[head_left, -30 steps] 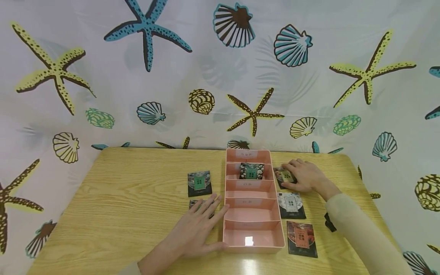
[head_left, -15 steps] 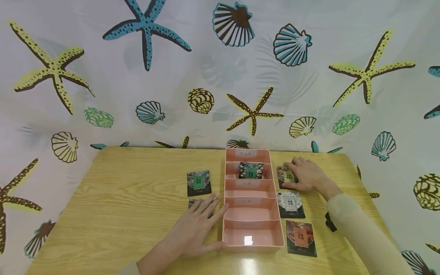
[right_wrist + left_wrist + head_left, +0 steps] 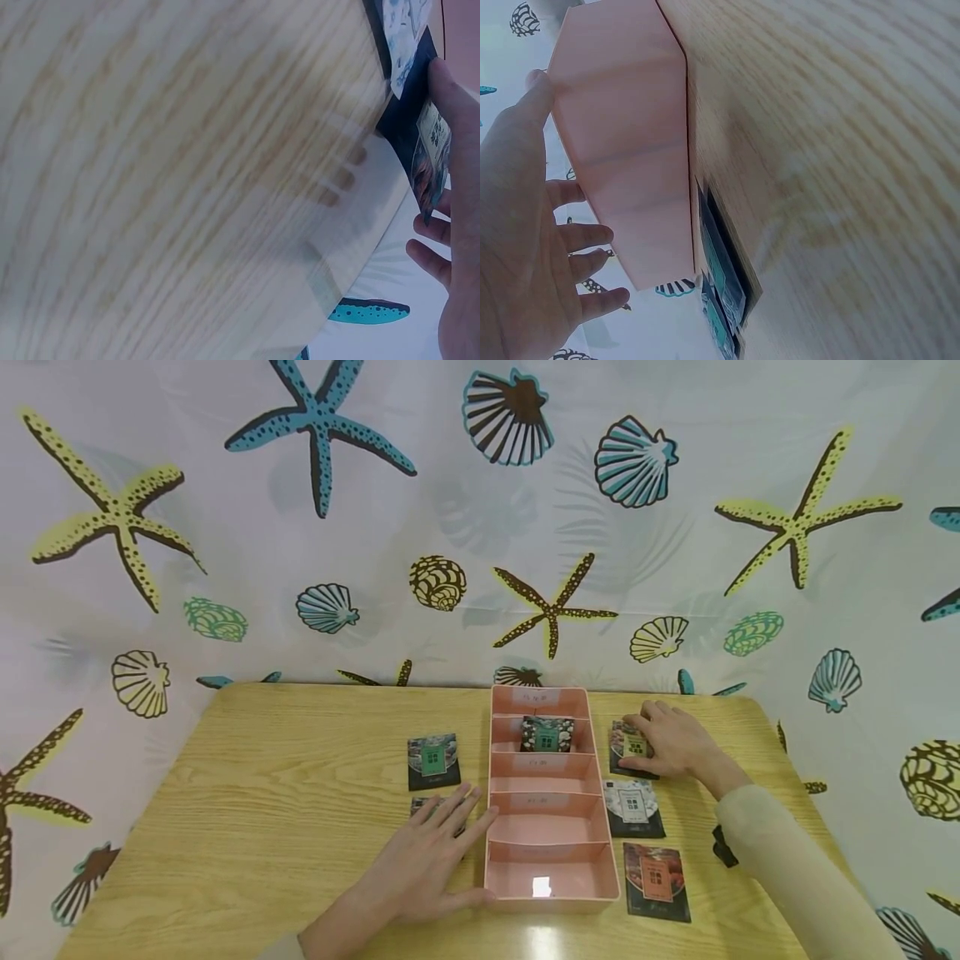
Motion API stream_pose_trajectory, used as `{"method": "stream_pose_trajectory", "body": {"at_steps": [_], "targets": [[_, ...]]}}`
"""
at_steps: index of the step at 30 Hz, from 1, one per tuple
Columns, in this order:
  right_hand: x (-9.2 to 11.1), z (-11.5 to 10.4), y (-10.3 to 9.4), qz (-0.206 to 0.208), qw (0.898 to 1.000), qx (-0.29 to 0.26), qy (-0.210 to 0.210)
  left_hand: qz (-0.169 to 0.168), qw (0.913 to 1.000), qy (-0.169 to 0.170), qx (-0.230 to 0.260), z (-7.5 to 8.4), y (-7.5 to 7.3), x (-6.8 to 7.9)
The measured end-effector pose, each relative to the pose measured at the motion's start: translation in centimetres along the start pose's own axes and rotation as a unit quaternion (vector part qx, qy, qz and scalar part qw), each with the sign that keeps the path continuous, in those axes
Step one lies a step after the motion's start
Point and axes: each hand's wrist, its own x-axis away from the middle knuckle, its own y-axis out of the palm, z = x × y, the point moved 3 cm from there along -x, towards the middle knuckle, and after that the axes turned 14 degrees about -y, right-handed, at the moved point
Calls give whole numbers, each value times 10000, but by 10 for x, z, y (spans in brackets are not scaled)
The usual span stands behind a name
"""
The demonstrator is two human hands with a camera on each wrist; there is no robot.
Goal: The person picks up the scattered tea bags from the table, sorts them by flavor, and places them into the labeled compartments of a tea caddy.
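Note:
A long pink divided tray (image 3: 551, 903) stands lengthwise on the table, with one dark green-labelled tea sachet (image 3: 547, 734) in its second compartment from the back. My right hand (image 3: 671, 743) holds a tea sachet with a yellow-green label (image 3: 628, 745), right of the tray's back part. Its thumb is at the sachet's near edge (image 3: 431, 142) and its fingers are at the far edge. My left hand (image 3: 420, 860) is spread beside the tray's left side, thumb and forefinger at the rim (image 3: 581, 172). It partly covers another dark sachet (image 3: 422, 806).
A white-labelled sachet (image 3: 633, 808) and a red-labelled sachet (image 3: 656, 881) lie right of the tray. A green-labelled sachet (image 3: 433, 761) lies to its left. A small black object (image 3: 723, 846) sits near my right sleeve. Patterned cloth (image 3: 450, 510) hangs behind the table.
My right hand has shifted the yellow-green-labelled sachet slightly right, away from the tray, and it lies straighter. The left hand has kept its place.

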Motion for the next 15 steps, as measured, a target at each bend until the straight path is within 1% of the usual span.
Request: {"method": "stream_pose_trajectory", "body": {"at_steps": [15], "targets": [[4,-1,-10,350,9991,207,-138,66,10000,-1,34,0,0,0]]}}
